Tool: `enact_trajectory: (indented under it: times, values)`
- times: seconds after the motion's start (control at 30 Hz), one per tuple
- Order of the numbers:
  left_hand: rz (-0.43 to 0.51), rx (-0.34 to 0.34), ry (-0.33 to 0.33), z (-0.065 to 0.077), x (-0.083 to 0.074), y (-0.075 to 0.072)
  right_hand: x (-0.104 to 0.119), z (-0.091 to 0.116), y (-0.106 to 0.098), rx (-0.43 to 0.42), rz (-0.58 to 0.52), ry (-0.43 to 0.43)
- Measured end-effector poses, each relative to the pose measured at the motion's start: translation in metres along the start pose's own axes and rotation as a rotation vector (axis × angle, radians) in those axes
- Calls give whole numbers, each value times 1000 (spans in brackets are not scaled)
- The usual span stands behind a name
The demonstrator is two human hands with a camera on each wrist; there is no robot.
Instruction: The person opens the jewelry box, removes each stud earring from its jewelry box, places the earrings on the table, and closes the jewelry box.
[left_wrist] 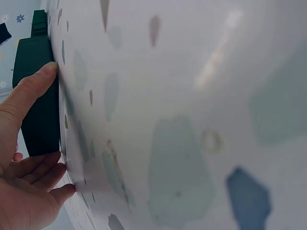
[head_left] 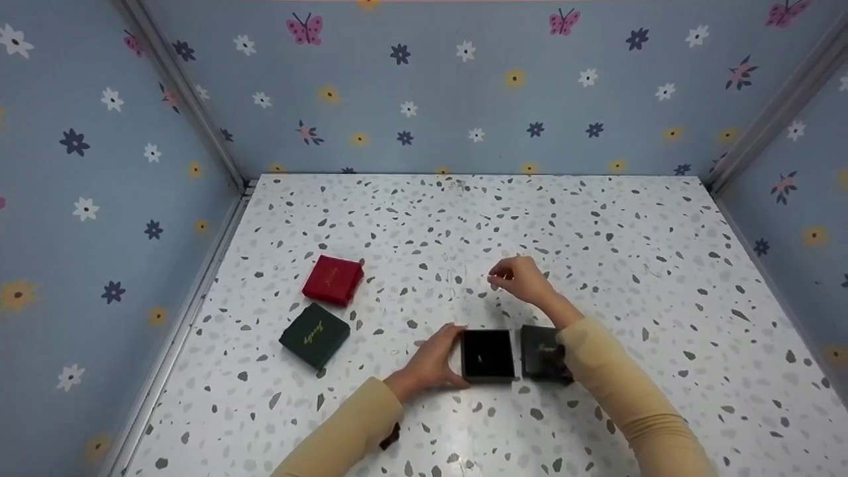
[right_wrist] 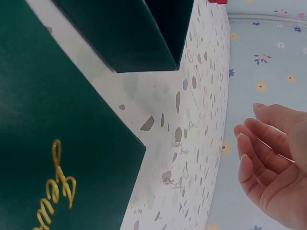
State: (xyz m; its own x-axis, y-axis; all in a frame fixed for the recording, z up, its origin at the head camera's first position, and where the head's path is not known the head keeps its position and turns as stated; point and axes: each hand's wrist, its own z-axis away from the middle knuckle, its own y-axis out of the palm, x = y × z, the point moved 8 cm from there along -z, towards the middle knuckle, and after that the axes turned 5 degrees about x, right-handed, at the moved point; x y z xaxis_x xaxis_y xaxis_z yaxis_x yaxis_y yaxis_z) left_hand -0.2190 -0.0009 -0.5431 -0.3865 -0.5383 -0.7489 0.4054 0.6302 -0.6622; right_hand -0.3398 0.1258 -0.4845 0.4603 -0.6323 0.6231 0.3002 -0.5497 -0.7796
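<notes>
My left hand (head_left: 432,361) grips an open jewelry box base (head_left: 488,381) from its left side, thumb at the near edge and fingers at the far one. The left wrist view shows its dark green wall (left_wrist: 41,105) between thumb and fingers. A small pale glint shows on its black lining. Beside it on the right lies the lid (head_left: 540,348) with gold lettering, partly hidden by my right sleeve. Beyond the boxes, my right hand (head_left: 523,279) hovers above the table with loosely curled fingers. In the right wrist view that hand (right_wrist: 276,158) appears to hold nothing.
A closed red jewelry box (head_left: 332,281) and a closed green jewelry box (head_left: 315,336) sit at the left. Several thin chain-like pieces (right_wrist: 178,143) lie on the speckled table (head_left: 596,252). Blue flowered panels (head_left: 437,86) enclose the back and sides.
</notes>
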Motion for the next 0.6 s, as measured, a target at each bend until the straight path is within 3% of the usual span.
enact_trajectory:
  times: [0.27,0.6]
  values:
    - [0,4,-14,-1,1,0,19,12,5,-5,0,-124]
    - [-32,2,12,-1,-1,0,35,27,11,9,-19,-174]
